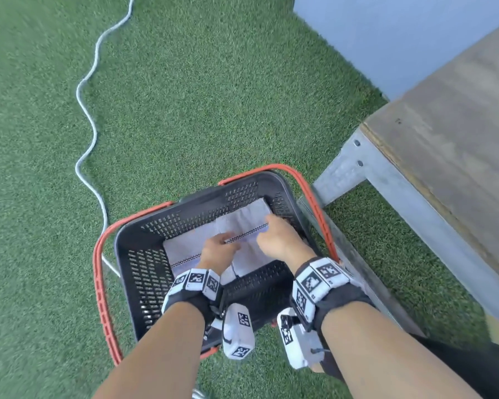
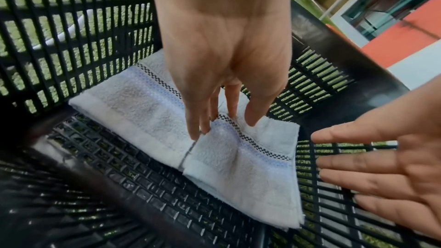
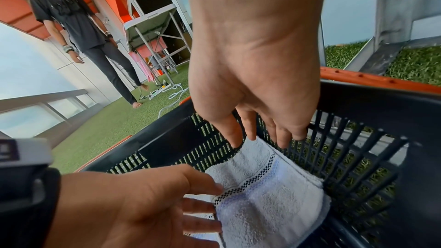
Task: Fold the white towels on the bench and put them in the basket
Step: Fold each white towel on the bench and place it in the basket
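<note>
White folded towels flat in basket, long axis rim-parallel

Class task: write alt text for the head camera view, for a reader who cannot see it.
Seen from above, a person's left hand and right hand reach into a black plastic basket with orange handles, resting on folded white towels inside. The basket stands on green artificial grass beside a wooden-topped metal bench; a white cable snakes across the grass.
</note>
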`<state>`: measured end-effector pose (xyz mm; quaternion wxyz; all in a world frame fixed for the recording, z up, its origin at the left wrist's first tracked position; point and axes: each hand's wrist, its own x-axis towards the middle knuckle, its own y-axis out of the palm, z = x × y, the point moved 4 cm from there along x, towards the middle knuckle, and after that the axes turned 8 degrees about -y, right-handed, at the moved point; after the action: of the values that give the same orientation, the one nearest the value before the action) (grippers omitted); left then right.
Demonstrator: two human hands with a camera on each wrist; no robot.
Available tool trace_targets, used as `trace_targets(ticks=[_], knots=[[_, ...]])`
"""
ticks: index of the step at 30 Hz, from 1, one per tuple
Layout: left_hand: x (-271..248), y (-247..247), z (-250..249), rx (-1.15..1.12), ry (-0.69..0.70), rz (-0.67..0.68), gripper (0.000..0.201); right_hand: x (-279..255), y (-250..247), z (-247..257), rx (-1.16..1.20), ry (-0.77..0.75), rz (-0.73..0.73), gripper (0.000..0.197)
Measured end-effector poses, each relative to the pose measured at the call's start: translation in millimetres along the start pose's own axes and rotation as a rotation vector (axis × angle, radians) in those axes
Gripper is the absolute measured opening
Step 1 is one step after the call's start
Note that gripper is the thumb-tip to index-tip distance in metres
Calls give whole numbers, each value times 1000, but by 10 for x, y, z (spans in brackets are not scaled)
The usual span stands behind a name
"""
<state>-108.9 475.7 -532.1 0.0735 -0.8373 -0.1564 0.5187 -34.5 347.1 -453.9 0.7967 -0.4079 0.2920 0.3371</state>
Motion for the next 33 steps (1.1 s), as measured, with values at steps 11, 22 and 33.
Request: trace_targets(ticks=[11, 22, 33], knots=[[-283, -179, -176, 148, 26, -78, 29, -191, -144, 334, -15, -83, -34, 12], [-2138, -409, -1885, 568, 478, -83, 28, -2076, -1660, 1651, -315, -417, -499, 25], [-4543, 1129, -3090, 669, 1131, 76, 27, -4167, -3033, -189, -158, -147, -1036, 29]])
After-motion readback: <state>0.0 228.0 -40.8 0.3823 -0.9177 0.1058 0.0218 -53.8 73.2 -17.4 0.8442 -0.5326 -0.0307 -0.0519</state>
